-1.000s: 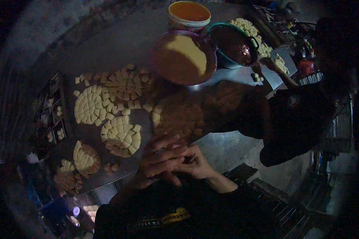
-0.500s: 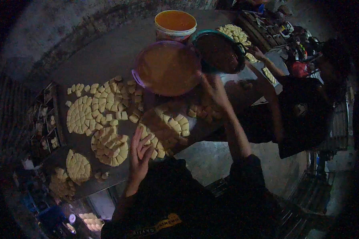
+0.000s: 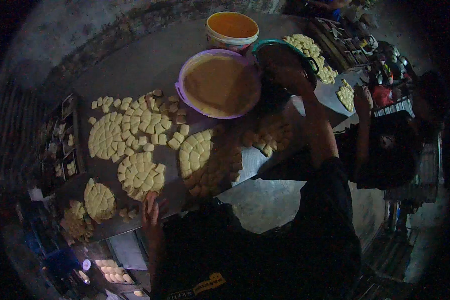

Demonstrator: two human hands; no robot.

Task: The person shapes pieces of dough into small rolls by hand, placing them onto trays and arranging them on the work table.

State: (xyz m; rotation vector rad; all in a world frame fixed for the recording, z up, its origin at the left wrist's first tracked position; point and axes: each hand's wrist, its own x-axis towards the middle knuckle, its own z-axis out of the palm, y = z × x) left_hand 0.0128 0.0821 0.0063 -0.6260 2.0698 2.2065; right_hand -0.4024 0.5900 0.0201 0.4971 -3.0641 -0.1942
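My left hand (image 3: 152,215) rests at the table's near edge with its fingers stretched out. It lies against the lower side of a round of cut dough pieces (image 3: 139,175). My right arm reaches far out, and my right hand (image 3: 292,79) is over or inside the dark basin with a green rim (image 3: 259,46). Shadow hides its fingers and anything in them. Beside that basin stands a purple tub (image 3: 220,82) filled with something light brown. More cut dough rounds lie about, one a pale slab (image 3: 195,152) scored into squares, partly in my arm's shadow.
A white bucket (image 3: 232,31) with orange contents stands behind the tub. On the right, a co-worker (image 3: 387,150) in dark clothes is near another dough round (image 3: 345,95) and a dough pile (image 3: 312,55). Wooden crates (image 3: 62,137) stand at the left, and trays with buns (image 3: 112,270) sit below.
My right hand has gone from the purple tub's rim rightward to the green-rimmed basin. My left hand has drawn back left and nearer, off the scored slab. The view has shifted slightly.
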